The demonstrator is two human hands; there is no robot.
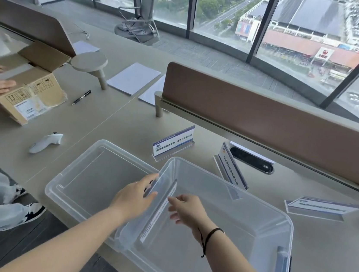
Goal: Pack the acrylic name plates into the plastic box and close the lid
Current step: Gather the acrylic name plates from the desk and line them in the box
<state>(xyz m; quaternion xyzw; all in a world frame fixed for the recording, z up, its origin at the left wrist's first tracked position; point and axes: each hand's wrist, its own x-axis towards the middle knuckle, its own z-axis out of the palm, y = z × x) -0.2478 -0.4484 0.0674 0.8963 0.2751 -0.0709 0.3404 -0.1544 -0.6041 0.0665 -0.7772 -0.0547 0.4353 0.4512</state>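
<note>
Clear plastic box (254, 215) at lower centre; lid (93, 170) flat to its left. One name plate (160, 210) inside along the box's left wall, long axis running from lower left to upper right of frame. Left hand (135, 194) on the box's left rim, fingers together, curled over the plate's upper end. Right hand (185, 207) inside the box, fingers loosely spread beside the plate; contact unclear. Three more plates on the desk (119, 117) behind.

Clear plastic box (254, 215) open; lid (93, 170) beside; name plate (157, 214) inside.
</note>
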